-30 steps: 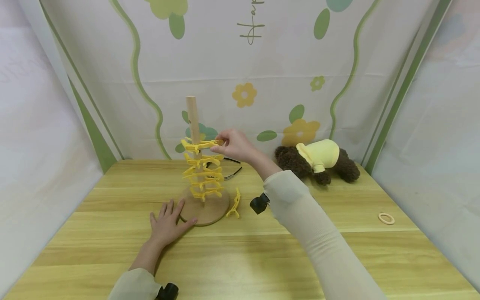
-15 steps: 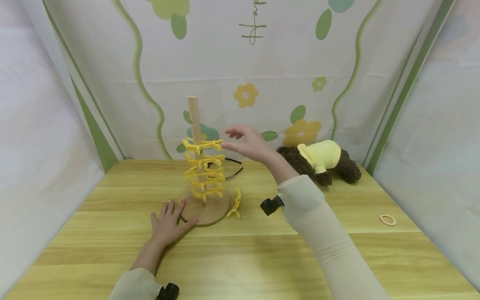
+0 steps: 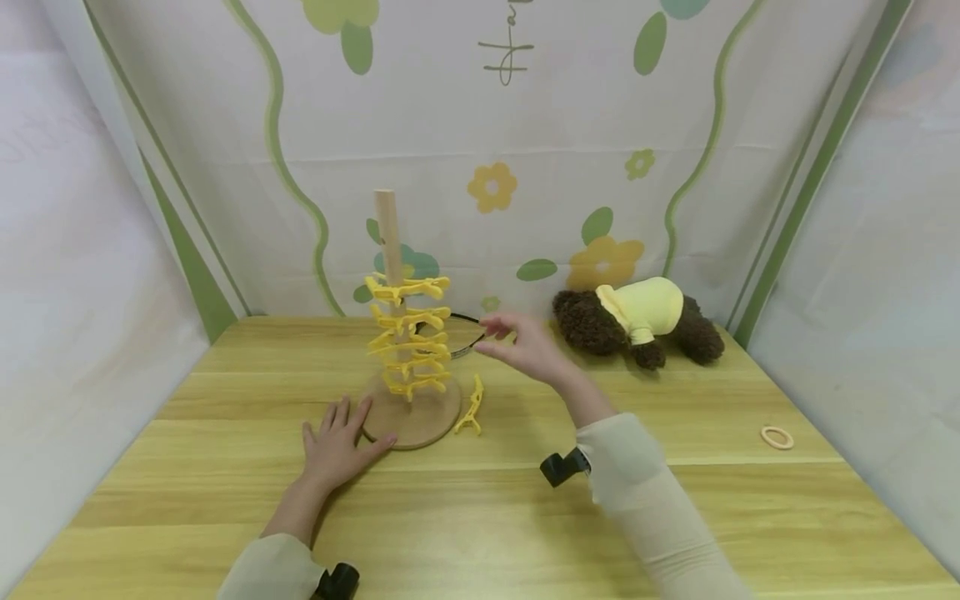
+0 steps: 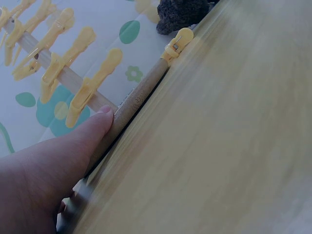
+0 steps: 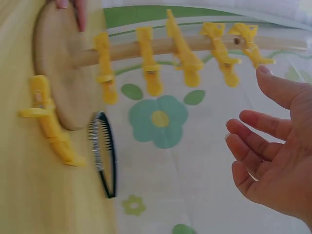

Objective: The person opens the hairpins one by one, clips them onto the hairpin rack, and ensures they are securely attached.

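A wooden post (image 3: pixel 387 225) rises from a round wooden base (image 3: pixel 408 431), with several yellow hair clips (image 3: pixel 427 289) fixed on it one above another. My left hand (image 3: pixel 336 450) lies with spread fingers at the left of the base, its thumb on the rim. To the right of the post, my right hand (image 3: pixel 528 346) hovers with loosely bent fingers and holds nothing. In the right wrist view its thumb looks close to the top clip (image 5: pixel 249 44), but the head view shows it apart. One loose yellow hair clip (image 3: pixel 471 407) lies on the table against the base's right edge.
Behind the post lies a black toothed headband (image 5: pixel 96 146), partly hidden by clips in the head view. A brown plush toy (image 3: pixel 641 312) in a yellow top lies at the back right. A small pale ring (image 3: pixel 777 437) is near the table's right side.
My right hand has let go of the top clip, which stays on the post, and moved right and down with its fingers apart. The left hand has not moved.
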Tool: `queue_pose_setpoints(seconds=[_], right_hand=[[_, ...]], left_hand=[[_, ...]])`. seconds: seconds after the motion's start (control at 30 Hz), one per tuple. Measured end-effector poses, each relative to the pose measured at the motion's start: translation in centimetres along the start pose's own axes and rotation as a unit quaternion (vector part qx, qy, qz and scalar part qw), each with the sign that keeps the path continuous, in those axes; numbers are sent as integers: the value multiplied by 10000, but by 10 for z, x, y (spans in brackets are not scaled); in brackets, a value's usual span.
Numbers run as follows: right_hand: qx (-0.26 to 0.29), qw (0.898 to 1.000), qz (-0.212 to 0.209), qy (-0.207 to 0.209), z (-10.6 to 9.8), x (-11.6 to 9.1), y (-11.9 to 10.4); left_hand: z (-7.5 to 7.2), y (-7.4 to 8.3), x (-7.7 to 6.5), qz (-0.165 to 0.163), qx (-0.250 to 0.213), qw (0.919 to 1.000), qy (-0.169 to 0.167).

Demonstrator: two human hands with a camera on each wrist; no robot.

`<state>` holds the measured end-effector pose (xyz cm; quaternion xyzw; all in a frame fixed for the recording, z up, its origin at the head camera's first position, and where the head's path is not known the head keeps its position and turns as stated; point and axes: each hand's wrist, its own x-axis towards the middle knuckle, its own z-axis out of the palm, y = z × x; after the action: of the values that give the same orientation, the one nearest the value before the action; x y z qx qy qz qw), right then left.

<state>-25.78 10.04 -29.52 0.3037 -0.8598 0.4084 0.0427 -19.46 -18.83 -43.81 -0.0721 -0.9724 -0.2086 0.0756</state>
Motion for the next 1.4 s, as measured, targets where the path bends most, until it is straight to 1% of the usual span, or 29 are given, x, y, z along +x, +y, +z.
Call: queue_pose_setpoints(seconds=[0.17, 0.37, 0.5, 0.77, 0.9, 1.0, 1.23, 1.4], right_hand=[[72, 9994, 335, 9, 17, -15, 19], [540, 9954, 787, -12, 38, -29, 36], [764, 9926, 946, -48, 52, -36, 45], [867, 9907, 1036, -134, 74, -47, 56], [957, 9912, 896, -198, 82, -50, 61], [992, 9918, 792, -155, 86, -51, 66], [711, 9924, 1007, -47, 95, -54, 71], [486, 9943, 943, 88, 98, -55, 72]], left_hand=[[1, -1, 2, -14, 33, 10000, -30], [3, -3, 3, -12, 41, 10000, -41], [2, -2, 2, -33, 43, 10000, -77], [1, 0, 1, -41, 59, 10000, -64], [2, -1, 1, -24, 64, 10000, -25], [2, -2, 1, -23, 47, 10000, -19], [4, -3, 2, -31, -5, 10000, 8], [4, -3, 2, -31, 10, 10000, -6]])
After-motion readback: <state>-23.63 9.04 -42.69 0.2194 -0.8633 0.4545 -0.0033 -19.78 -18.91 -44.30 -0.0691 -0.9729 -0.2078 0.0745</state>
